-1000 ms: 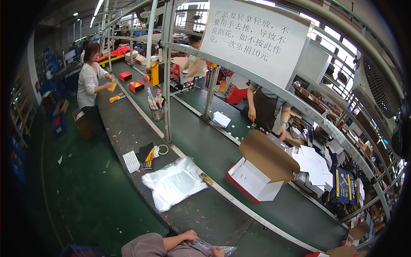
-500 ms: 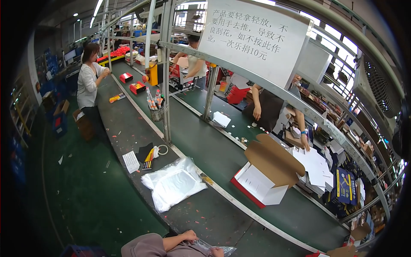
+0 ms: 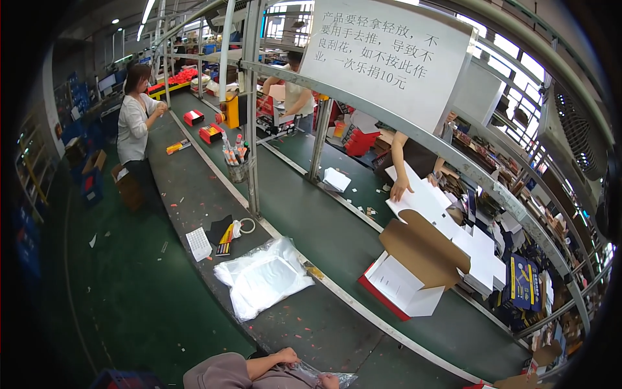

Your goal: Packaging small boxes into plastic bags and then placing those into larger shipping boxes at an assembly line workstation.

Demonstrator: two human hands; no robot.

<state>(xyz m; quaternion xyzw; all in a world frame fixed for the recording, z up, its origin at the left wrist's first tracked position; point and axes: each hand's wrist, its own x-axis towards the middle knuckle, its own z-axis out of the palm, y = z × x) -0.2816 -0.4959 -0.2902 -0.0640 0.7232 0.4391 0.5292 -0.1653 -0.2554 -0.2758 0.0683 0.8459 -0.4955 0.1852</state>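
Observation:
At the lower edge, my left hand (image 3: 287, 356) is closed on one side of a clear plastic bag (image 3: 310, 372). My right hand (image 3: 329, 381), partly cut off by the picture's edge, grips the bag's other side. Ahead of my hands on the dark bench lies a pile of clear plastic bags (image 3: 262, 280). Beyond the pile are a sheet of small white labels (image 3: 197, 245), a yellow and black packet (image 3: 225, 241) and a ring of tape (image 3: 247, 225).
An open red, white and brown carton (image 3: 414, 272) sits on the green conveyor belt (image 3: 311, 227). Across it, a co-worker's hand (image 3: 402, 187) touches white sheets (image 3: 424, 204). A metal post (image 3: 253, 142) carries a cup of markers (image 3: 238, 170). Another person (image 3: 134, 117) stands far left.
The open carton has shifted slightly right and nearer along the belt. Across it, the co-worker's hands have moved and a white sheet has come leftward. My hands have barely moved.

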